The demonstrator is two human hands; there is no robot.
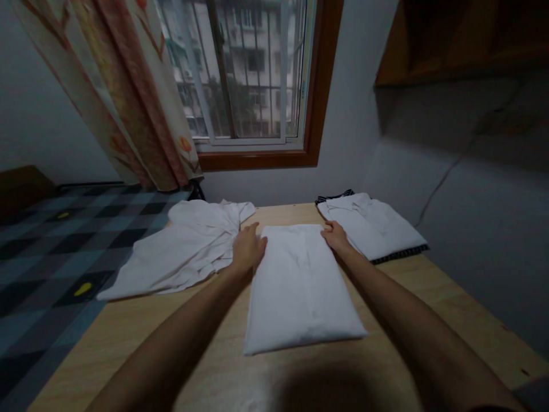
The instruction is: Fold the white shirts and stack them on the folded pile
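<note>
- A folded white shirt (300, 286) lies flat at the centre of a pale wooden worktop (450, 309), its long side running from 6 o'clock to 12 o'clock away from the person.
- The left hand (247, 249) rests palm-down on the shirt's far left corner, fingers spread flat and gripping nothing; its outer edge sits just beside a second garment.
- The right hand (335, 236) presses on the far right corner, fingers curled loosely over the fold (whether they pinch the cloth cannot be told).
- Both bare forearms stretch from the near edge, one along each side of the shirt.
- At 10 o'clock from the shirt, a crumpled white garment (180, 252) sprawls unfolded across the left end of the worktop, reaching to its edge.
- At 2 o'clock, a neat stack of folded clothes (373, 226) sits near the wall, a dark striped piece showing beneath the white top layer.
- A bed with a checked cover (55, 252) adjoins the worktop at 9 o'clock.
- At 12 o'clock a barred window (253, 74) in a wooden frame looks onto a neighbouring building, with a floral curtain (128, 91) drawn to its left.
</note>
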